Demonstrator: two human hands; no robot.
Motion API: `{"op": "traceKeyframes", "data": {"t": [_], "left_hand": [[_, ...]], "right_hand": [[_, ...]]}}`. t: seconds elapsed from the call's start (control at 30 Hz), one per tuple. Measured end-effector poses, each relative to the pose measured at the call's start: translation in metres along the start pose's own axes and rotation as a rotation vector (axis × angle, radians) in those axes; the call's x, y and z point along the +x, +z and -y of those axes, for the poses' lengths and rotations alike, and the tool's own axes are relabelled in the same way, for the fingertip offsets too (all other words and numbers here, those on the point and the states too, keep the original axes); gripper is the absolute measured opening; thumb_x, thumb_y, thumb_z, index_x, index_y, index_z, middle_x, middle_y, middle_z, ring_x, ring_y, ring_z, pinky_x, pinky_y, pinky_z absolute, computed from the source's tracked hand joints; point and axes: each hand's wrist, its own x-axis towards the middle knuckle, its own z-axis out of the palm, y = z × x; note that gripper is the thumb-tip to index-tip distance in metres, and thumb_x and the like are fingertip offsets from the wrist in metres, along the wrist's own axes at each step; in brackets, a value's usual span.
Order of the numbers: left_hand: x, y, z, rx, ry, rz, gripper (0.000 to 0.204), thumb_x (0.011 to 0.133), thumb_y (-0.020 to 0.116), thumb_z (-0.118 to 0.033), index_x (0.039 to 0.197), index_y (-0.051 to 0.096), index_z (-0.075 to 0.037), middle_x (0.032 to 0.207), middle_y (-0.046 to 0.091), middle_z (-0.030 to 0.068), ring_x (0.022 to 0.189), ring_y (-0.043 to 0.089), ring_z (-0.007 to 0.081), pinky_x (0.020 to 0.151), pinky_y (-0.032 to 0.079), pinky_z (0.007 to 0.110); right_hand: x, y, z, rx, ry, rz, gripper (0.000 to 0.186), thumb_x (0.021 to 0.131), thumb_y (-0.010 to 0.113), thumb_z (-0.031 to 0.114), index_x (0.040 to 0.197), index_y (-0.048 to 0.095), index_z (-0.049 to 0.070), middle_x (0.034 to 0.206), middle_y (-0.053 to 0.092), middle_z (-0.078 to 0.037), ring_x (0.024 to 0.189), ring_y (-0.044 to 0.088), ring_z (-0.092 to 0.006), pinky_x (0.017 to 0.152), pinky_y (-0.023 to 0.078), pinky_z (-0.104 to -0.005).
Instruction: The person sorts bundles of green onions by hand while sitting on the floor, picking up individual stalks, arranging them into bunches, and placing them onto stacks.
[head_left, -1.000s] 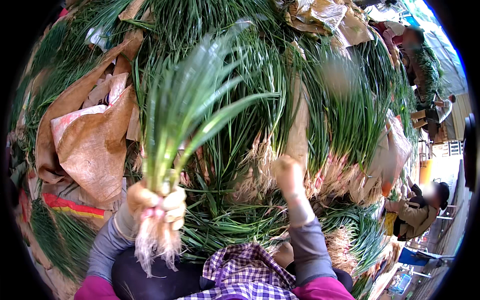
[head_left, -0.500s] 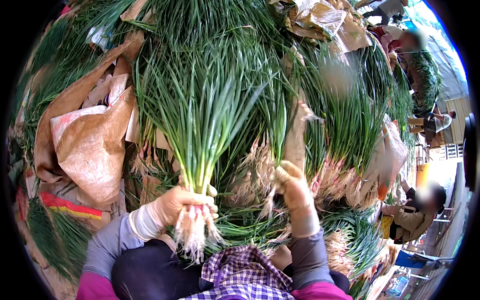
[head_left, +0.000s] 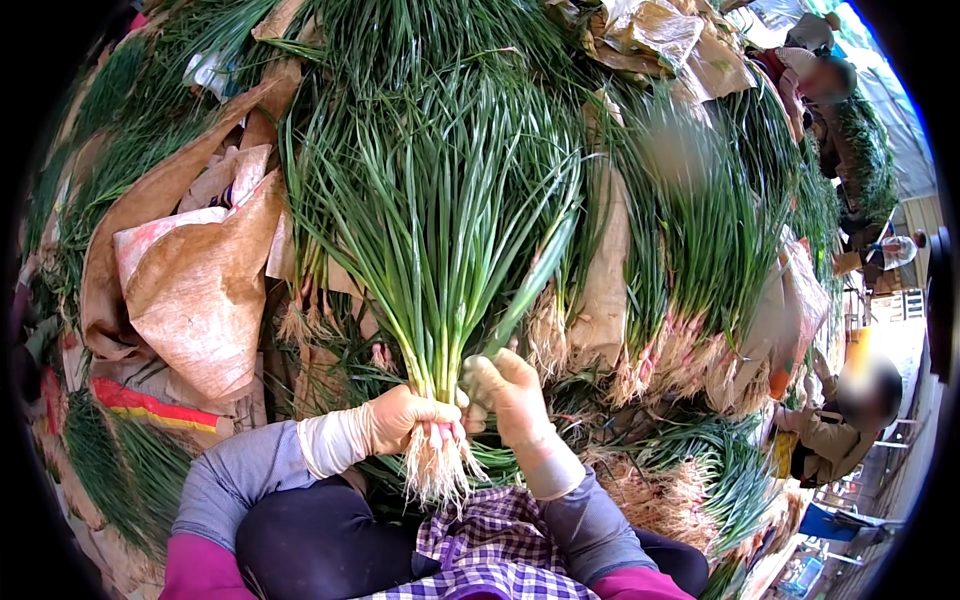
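The green onion bunch (head_left: 437, 330) stands in the closed left hand (head_left: 398, 420), long axis running away from the checked apron (head_left: 495, 545), roots (head_left: 438, 475) nearest it, with the right hand (head_left: 517, 402), seemingly curled around a slanting stalk (head_left: 541, 280), just to its right.

Sacking (head_left: 200, 310) lies left of the onion bunch (head_left: 435, 300), other onions (head_left: 700, 260) right.

You are in what looks like a produce-packing shed: heaped green onions (head_left: 450, 35) fill the upper middle, worn brown sacking (head_left: 205, 295) lies at the left, and a co-worker (head_left: 838, 447) in an olive jacket shows at the right, below pale sheeting (head_left: 893, 125) at the upper right.
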Motion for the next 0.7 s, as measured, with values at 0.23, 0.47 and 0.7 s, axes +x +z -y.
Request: {"op": "traceKeyframes", "data": {"t": [0.23, 0.47, 0.7], "left_hand": [[-0.002, -0.01, -0.001, -0.064, 0.079, -0.022, 0.018, 0.081, 0.057, -0.003, 0.099, 0.055, 0.0, 0.085, 0.062, 0.0147, 0.078, 0.064, 0.0266, 0.071, 0.054, 0.038], [-0.01, -0.012, -0.009, -0.248, 0.116, 0.246, 0.025, 0.079, 0.057, -0.003, 0.103, 0.053, -0.002, 0.1, 0.059, 0.0159, 0.098, 0.059, 0.0326, 0.092, 0.043, 0.054], [-0.043, -0.002, -0.031, -0.368, 0.144, 0.359, 0.019, 0.076, 0.056, -0.004, 0.094, 0.05, -0.006, 0.085, 0.057, 0.0064, 0.08, 0.058, 0.0224, 0.085, 0.047, 0.043]], "right_hand": [[0.011, 0.025, 0.015, -0.176, -0.012, -0.048, 0.01, 0.085, 0.063, 0.012, 0.085, 0.055, 0.006, 0.062, 0.056, -0.002, 0.049, 0.05, -0.0076, 0.038, 0.039, -0.0212], [0.025, 0.025, -0.008, 0.432, -0.088, 0.1, 0.01, 0.083, 0.066, 0.011, 0.087, 0.058, 0.007, 0.073, 0.06, 0.0, 0.056, 0.049, -0.0053, 0.05, 0.038, -0.0179], [0.041, 0.026, -0.008, 0.206, -0.202, -0.353, 0.016, 0.085, 0.064, 0.01, 0.074, 0.052, 0.009, 0.064, 0.053, 0.004, 0.05, 0.042, -0.0037, 0.044, 0.034, -0.0187]]}}
